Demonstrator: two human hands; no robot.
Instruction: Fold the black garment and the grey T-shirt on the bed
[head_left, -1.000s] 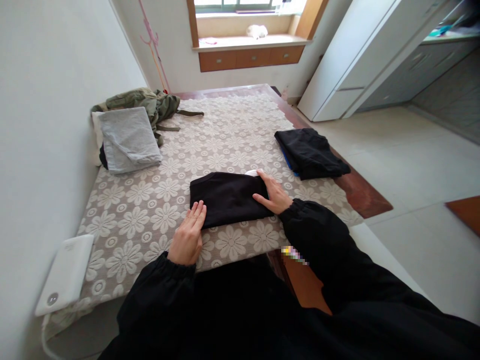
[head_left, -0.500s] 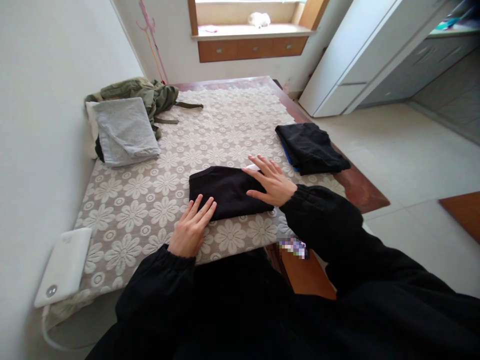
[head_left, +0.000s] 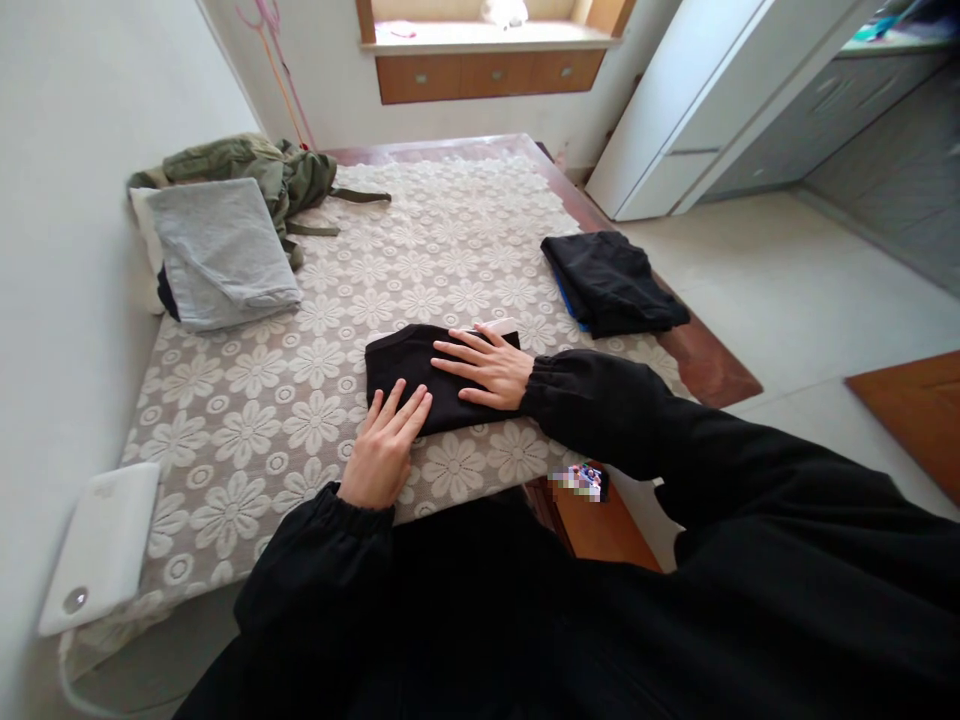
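Observation:
A black folded garment (head_left: 409, 365) lies flat near the front edge of the table, with a strip of white showing along its far right edge. My left hand (head_left: 384, 445) rests on its near left part, fingers a little apart. Across its right half lies my right hand (head_left: 487, 367), palm down with the fingers spread. Neither hand grips the cloth. Part of the garment is hidden under the hands.
A floral lace tablecloth (head_left: 311, 420) covers the table. Folded grey clothing (head_left: 225, 255) and an olive-green backpack (head_left: 300, 180) lie at the back left. A dark folded pile (head_left: 611, 285) sits at the right edge. A white device (head_left: 101, 545) with a cable stands front left.
My right hand has moved left over the black garment and flattened onto it. My left hand stays at the near left part. The whole view has shifted slightly.

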